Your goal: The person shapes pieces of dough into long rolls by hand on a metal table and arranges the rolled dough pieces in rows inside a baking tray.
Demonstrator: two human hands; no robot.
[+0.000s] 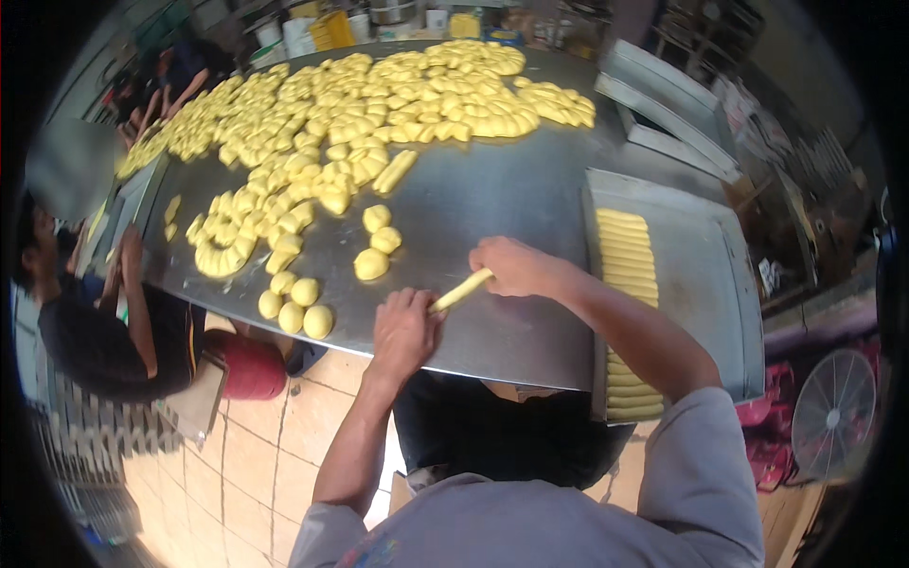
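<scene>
A thin roll of yellow dough (461, 291) stretches between my two hands just above the metal table's near edge. Its lower left end is in the fingers of my left hand (405, 329), which is closed around it. My right hand (513, 266) grips the upper right end, higher up and farther from me. Beyond my left hand lie three loose dough balls (372, 264) and a group of several smooth balls (304, 292). To the right, a metal tray (705, 275) holds a column of dough rolls (627, 260) side by side; my right forearm hides part of it.
A large mass of dough pieces (350, 104) covers the far side of the metal table (530, 180). Empty-looking metal trays (663, 95) are stacked at the far right. At the left edge a person (114, 322) works, seated by a red stool (248, 364). A round fan (833, 417) stands right.
</scene>
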